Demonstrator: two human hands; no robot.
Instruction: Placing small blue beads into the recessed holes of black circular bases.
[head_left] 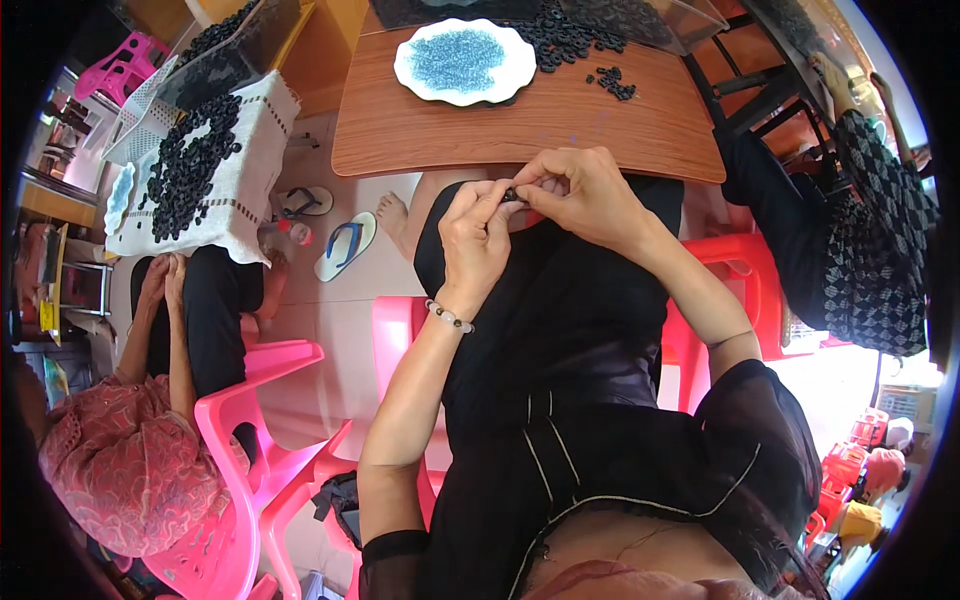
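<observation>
Black fabric of the wearer's top (640, 460), edged with pale piping, fills the lower part of my view. Farther out I see the left hand (475, 235), a beaded bracelet (450, 318) at its wrist, and the right hand (590, 200), their fingertips pinched together on a small black piece (511, 195) held above the lap, just short of the desk (430, 130). On that desk I make out a scalloped white plate (403, 68) covered with fine bluish bits (460, 60), a heap of black pieces (570, 40) beside it, and a smaller cluster (612, 85) set apart to the right.
</observation>
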